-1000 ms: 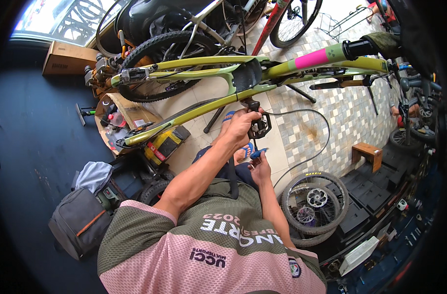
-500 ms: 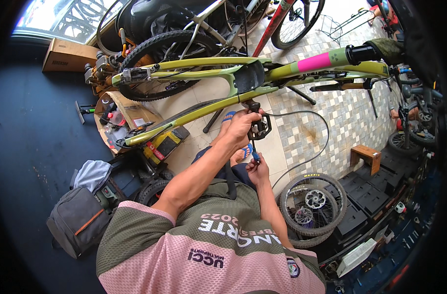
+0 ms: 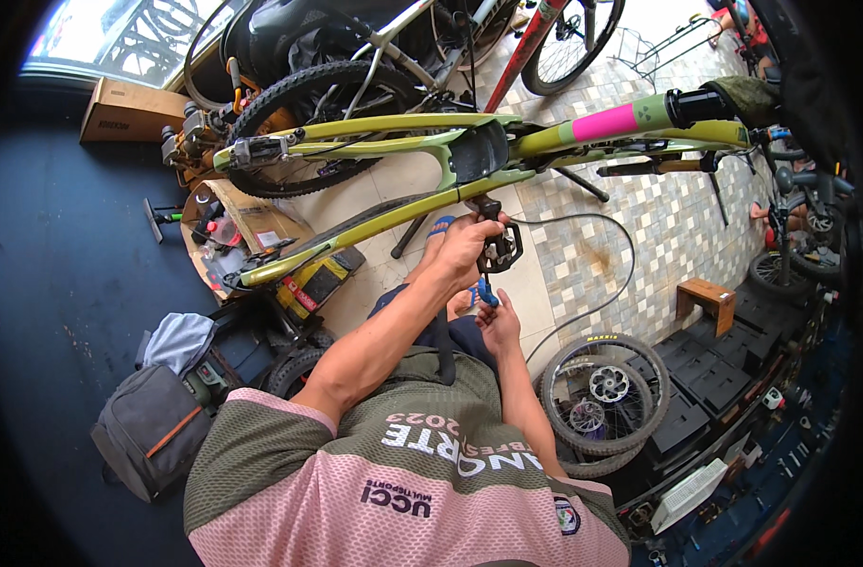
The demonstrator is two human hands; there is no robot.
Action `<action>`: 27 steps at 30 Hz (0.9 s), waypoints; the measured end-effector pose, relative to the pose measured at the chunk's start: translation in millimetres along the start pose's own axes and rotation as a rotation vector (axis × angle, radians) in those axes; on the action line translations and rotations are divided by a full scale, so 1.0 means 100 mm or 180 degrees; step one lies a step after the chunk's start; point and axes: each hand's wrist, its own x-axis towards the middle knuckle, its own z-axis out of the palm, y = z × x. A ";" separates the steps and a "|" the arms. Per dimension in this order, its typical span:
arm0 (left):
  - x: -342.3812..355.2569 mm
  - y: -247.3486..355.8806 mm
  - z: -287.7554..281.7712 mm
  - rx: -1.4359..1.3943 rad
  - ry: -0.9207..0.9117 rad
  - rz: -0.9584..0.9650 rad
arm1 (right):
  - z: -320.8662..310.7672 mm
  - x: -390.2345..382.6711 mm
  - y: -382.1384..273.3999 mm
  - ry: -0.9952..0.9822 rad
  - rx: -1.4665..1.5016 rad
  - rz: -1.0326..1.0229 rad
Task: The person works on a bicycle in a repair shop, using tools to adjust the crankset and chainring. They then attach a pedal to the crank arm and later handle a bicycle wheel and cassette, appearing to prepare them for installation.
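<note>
An olive-yellow bicycle frame (image 3: 545,146) with a pink band lies across the view in front of me. My left hand (image 3: 467,243) is closed around the black crank arm (image 3: 488,206), beside a black flat pedal (image 3: 504,250). Just below that pedal is a small tool with a blue handle (image 3: 488,292). The fingers of my right hand (image 3: 499,324) are curled at the handle's lower end. The tool's tip, up by the pedal, is too small to make out.
Two stacked wheels (image 3: 604,392) with brake discs lie at the right, near a small wooden stool (image 3: 707,304). An opened cardboard box (image 3: 247,222) of parts and a grey backpack (image 3: 153,425) are on the left. A black cable (image 3: 630,241) loops over the tiled floor. Other bicycles stand behind.
The blue handle has turned and shifted slightly up and left, and my right hand's fingers have moved with it. My left hand stays on the crank arm.
</note>
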 end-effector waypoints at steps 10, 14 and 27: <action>0.03 -0.04 0.00 -0.0009 -0.0081 -0.0007 | -0.18 0.03 -0.01 -0.0558 0.0548 0.0298; 0.02 0.00 0.02 0.0005 -0.0058 -0.0020 | -0.05 -0.14 -0.08 -0.0567 -0.0577 -0.0116; -0.10 0.06 0.10 0.0101 -0.0114 -0.0007 | -0.10 0.09 0.16 -0.0354 -0.0808 -0.0429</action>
